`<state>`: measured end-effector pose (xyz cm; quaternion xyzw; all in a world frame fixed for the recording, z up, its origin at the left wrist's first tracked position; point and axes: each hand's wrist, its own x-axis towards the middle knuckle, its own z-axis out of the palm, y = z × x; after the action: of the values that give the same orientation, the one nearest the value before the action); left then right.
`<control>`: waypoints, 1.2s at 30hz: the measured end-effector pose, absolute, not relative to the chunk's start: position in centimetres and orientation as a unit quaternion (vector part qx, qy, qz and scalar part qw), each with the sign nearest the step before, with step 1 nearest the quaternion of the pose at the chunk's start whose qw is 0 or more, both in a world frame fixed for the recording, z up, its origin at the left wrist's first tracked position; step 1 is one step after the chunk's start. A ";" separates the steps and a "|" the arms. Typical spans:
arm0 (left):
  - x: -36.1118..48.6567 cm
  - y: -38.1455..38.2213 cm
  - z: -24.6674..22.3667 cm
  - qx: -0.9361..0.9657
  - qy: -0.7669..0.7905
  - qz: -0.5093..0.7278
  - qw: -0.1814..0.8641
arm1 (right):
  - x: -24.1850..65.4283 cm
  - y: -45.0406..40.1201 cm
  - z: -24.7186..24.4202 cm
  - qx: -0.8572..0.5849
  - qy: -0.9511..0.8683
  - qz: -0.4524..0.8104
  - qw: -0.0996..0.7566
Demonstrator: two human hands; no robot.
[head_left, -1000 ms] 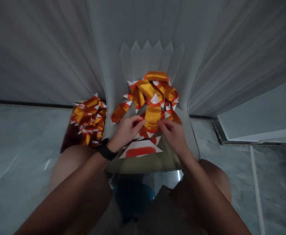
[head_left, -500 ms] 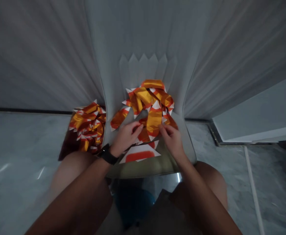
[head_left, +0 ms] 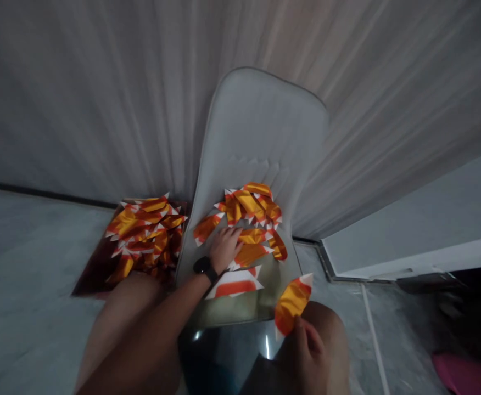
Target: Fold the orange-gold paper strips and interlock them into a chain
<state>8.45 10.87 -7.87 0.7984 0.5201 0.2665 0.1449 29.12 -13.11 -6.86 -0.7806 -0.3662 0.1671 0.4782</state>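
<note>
Head view — right hand (head_left: pixel 306 356) pinches a gold-red foil strip (head_left: pixel 292 304), long axis tilted up toward right; left hand (head_left: pixel 224 249) lies flat on the foil strip pile (head_left: pixel 249 206).

A black wristwatch (head_left: pixel 205 269) with a broad matte strap, snug around the left wrist, just behind the bare left hand (head_left: pixel 225 249). Then a bare left forearm (head_left: pixel 162 318), a bare right hand (head_left: pixel 306 356), a bare left knee (head_left: pixel 125 307) and a bare right knee (head_left: pixel 331 323) at the near edge of view.
</note>
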 end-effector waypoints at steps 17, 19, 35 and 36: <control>6.6 9.7 -7.6 0.757 0.545 0.306 0.190 | 27.1 -11.2 -1.3 -0.743 -0.357 0.227 0.518; 6.5 8.9 -7.5 0.745 0.541 0.336 0.198 | 26.5 -7.9 -0.6 -0.730 -0.368 0.229 0.528; 2.4 2.2 -6.1 0.670 0.559 0.382 0.306 | 28.0 0.5 -5.7 -0.655 -0.540 0.298 0.437; 1.8 0.8 -6.1 0.657 0.567 0.380 0.319 | 29.2 -1.1 -6.6 -0.663 -0.537 0.297 0.428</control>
<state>1.84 0.82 -6.11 0.6573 0.5667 0.3805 0.3195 29.17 -1.15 -6.57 -0.6635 -0.5372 0.2972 0.4276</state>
